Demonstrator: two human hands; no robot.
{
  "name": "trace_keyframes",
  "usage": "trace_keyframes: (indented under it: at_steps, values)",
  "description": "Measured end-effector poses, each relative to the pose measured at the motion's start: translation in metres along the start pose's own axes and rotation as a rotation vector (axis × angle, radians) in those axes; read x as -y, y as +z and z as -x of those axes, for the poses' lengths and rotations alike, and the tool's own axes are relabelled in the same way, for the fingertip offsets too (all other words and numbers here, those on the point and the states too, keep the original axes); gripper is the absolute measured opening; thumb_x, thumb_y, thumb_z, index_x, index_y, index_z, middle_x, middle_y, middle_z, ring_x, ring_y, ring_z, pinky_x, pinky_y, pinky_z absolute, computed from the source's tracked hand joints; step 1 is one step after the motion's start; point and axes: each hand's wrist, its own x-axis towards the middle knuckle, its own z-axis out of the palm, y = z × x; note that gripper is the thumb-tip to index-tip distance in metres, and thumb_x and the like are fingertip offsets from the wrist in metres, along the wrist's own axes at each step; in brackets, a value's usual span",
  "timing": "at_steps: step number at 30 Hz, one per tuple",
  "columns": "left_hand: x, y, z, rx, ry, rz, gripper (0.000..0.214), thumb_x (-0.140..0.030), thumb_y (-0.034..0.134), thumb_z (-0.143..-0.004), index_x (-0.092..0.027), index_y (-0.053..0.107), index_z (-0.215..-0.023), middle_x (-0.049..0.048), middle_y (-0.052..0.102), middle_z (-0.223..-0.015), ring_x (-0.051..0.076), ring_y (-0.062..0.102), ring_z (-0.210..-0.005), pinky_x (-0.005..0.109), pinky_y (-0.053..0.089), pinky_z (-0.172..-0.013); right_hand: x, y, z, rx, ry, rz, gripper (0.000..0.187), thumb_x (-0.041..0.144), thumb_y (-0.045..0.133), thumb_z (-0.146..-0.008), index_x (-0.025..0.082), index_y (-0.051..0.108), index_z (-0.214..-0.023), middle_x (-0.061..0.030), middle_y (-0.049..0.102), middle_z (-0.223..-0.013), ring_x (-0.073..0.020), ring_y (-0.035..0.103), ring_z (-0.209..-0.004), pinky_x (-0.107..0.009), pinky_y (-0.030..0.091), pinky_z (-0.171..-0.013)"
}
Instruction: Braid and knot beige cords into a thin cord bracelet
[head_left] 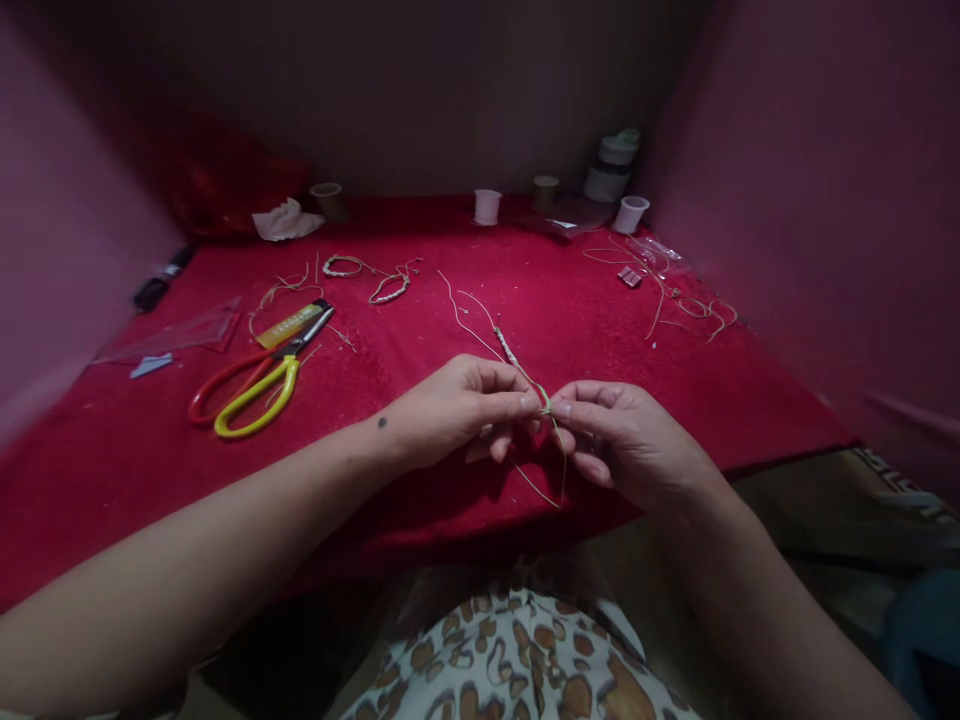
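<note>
A thin braided cord bracelet [508, 347], pale and green, runs between my hands above the front of the red cloth. My left hand [480, 405] pinches it between thumb and forefinger near its green knotted end. From the other side my right hand [630, 435] pinches the same end, its fingertips almost touching the left ones. Loose thin cord ends hang below the fingers, and others stretch away past the braid over the cloth. The exact grip inside the fingertips is partly hidden.
Scissors [255, 390] with red and yellow handles lie left beside a yellow lighter [289, 326]. Two finished-looking bracelets [390, 290] rest behind. Loose cords [697, 310] lie right. Cups [487, 207] and a bottle [611, 165] stand at the back of the red cloth [420, 350].
</note>
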Motion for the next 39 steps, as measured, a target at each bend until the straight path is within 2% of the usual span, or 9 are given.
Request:
trace_keyframes:
  at_steps: [8,14,18,20,24,28,30,36,39]
  values:
    - [-0.002,-0.002,-0.001,0.107,-0.065,0.044,0.021,-0.031,0.055,-0.081,-0.012,0.059,-0.074,-0.0024,0.054,-0.053,0.003,0.04,-0.037,0.015,0.027,-0.035,-0.003,-0.001,-0.003,0.002,-0.015,0.04,0.018,0.03,0.062,-0.077,0.014,0.058,-0.07,0.0019,0.058,-0.054,-0.0025,0.041,-0.031,-0.015,0.021,-0.029]
    - [0.003,-0.002,-0.003,0.124,-0.094,0.122,0.022,-0.035,0.056,-0.079,-0.014,0.056,-0.075,-0.0017,0.056,-0.059,0.002,0.038,-0.034,0.016,0.023,-0.031,-0.003,-0.002,-0.003,-0.024,-0.071,0.103,0.015,0.029,0.066,-0.074,0.015,0.06,-0.073,0.0029,0.058,-0.054,-0.003,0.041,-0.032,-0.015,0.024,-0.03]
    - [0.003,-0.002,-0.003,0.137,-0.079,0.104,0.02,-0.033,0.052,-0.082,-0.014,0.055,-0.075,-0.002,0.057,-0.06,0.002,0.039,-0.034,0.016,0.023,-0.03,-0.002,-0.001,-0.003,-0.033,-0.036,0.113,0.016,0.028,0.068,-0.071,0.014,0.059,-0.069,0.0027,0.058,-0.053,-0.0029,0.041,-0.031,-0.015,0.024,-0.03]
    - [0.001,-0.001,-0.003,0.091,-0.068,0.032,0.018,-0.031,0.05,-0.083,-0.015,0.055,-0.075,-0.0015,0.058,-0.061,0.003,0.04,-0.034,0.016,0.024,-0.03,-0.003,-0.001,-0.003,-0.03,-0.028,0.098,0.018,0.029,0.067,-0.073,0.014,0.058,-0.067,0.0024,0.058,-0.053,-0.0027,0.041,-0.031,-0.015,0.024,-0.03]
    - [-0.002,0.002,-0.004,-0.076,-0.039,-0.163,0.016,-0.027,0.051,-0.082,-0.014,0.054,-0.073,-0.0045,0.05,-0.046,0.004,0.039,-0.034,0.016,0.026,-0.034,-0.004,-0.002,-0.006,-0.02,-0.035,0.071,0.019,0.029,0.065,-0.075,0.013,0.058,-0.066,0.0013,0.059,-0.055,-0.0025,0.041,-0.032,-0.014,0.023,-0.029]
    - [-0.002,0.004,-0.003,-0.325,0.171,-0.217,0.009,-0.023,0.057,-0.078,-0.014,0.057,-0.077,-0.0059,0.048,-0.047,0.005,0.043,-0.041,0.016,0.032,-0.041,-0.005,-0.003,-0.008,-0.027,-0.043,0.014,0.017,0.028,0.065,-0.074,0.014,0.058,-0.068,0.001,0.059,-0.056,-0.0039,0.043,-0.033,-0.014,0.026,-0.029]
    - [-0.003,0.005,-0.001,-0.362,0.235,-0.211,0.011,-0.025,0.058,-0.078,-0.014,0.057,-0.076,-0.0065,0.046,-0.046,0.005,0.041,-0.04,0.017,0.032,-0.041,-0.005,-0.003,-0.01,-0.037,-0.061,0.0,0.017,0.028,0.065,-0.073,0.014,0.058,-0.069,0.0008,0.06,-0.057,-0.0042,0.044,-0.034,-0.014,0.027,-0.03]
    - [0.001,0.012,-0.002,-0.168,0.082,-0.183,0.015,-0.025,0.062,-0.073,-0.012,0.064,-0.081,-0.0012,0.06,-0.063,0.004,0.045,-0.043,0.017,0.035,-0.041,-0.007,-0.003,-0.012,-0.045,-0.054,-0.048,0.016,0.027,0.067,-0.071,0.014,0.058,-0.07,0.0035,0.055,-0.053,-0.0023,0.037,-0.032,-0.015,0.02,-0.031]
    - [0.004,0.015,-0.004,-0.094,-0.004,-0.167,0.016,-0.026,0.059,-0.075,-0.012,0.065,-0.079,-0.0029,0.055,-0.053,0.004,0.04,-0.037,0.016,0.03,-0.038,-0.009,-0.003,-0.012,-0.048,-0.081,-0.052,0.017,0.028,0.067,-0.071,0.015,0.057,-0.069,0.0036,0.054,-0.052,-0.0019,0.036,-0.032,-0.015,0.018,-0.032]
